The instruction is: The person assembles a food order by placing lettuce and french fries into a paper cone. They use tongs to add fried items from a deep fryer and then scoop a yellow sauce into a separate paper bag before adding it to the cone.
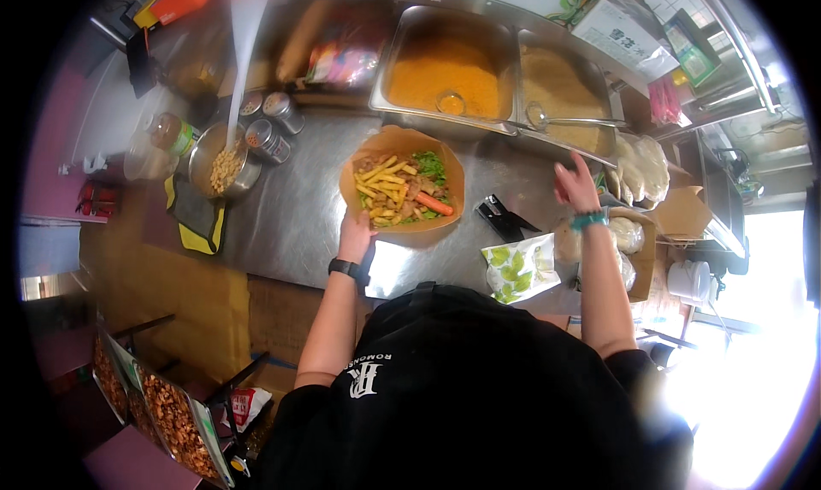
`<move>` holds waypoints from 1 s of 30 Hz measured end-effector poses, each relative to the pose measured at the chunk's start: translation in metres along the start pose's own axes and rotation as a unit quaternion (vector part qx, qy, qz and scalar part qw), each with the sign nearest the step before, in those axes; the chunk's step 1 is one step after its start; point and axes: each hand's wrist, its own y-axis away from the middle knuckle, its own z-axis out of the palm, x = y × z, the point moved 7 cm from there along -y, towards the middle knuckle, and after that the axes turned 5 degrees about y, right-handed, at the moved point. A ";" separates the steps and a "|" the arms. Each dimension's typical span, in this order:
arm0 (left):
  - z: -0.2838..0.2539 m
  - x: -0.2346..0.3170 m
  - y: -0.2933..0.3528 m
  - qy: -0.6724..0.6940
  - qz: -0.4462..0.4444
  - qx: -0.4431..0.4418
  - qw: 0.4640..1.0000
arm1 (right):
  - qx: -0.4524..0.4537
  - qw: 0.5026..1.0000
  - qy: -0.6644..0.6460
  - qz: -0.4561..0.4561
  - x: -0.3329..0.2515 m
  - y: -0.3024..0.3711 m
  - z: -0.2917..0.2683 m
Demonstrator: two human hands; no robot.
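A brown kraft paper bag (pixel 451 154), opened wide like a bowl, stands on the steel counter with fries, chopped meat, a red sausage and leafy greens in it. My left hand (pixel 356 236) grips the bag's near left edge; its fingertips are partly hidden. Off to the right, my right hand (pixel 576 188) is raised near the counter's far right, its index finger stretched out and nothing seen in it. Just beyond its fingers is the handle of a ladle (pixel 581 121) resting over a tan powder. Between my hands lie a black stapler (pixel 505 220) and a white packet with green leaves (pixel 522 268).
At the back, two steel pans hold orange powder (pixel 445 71) and tan powder (pixel 560 75). A steel pot (pixel 244 175) with peanuts, several shaker jars (pixel 268 140) and a black-and-yellow cloth (pixel 195 216) sit left. Bagged items (pixel 641 169) and a cardboard box (pixel 643 272) crowd the right.
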 end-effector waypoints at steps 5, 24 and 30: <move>0.041 0.004 -0.002 0.023 -0.015 -0.035 0.999 | -0.066 0.973 -0.216 -0.047 -0.041 -0.039 0.079; 0.065 -0.003 -0.005 0.076 -0.026 -0.022 0.997 | -0.081 0.786 0.383 -0.479 -0.150 -0.002 0.066; 0.069 0.014 0.002 0.108 -0.003 -0.001 0.994 | -0.120 0.979 -0.047 -0.156 -0.104 -0.051 0.041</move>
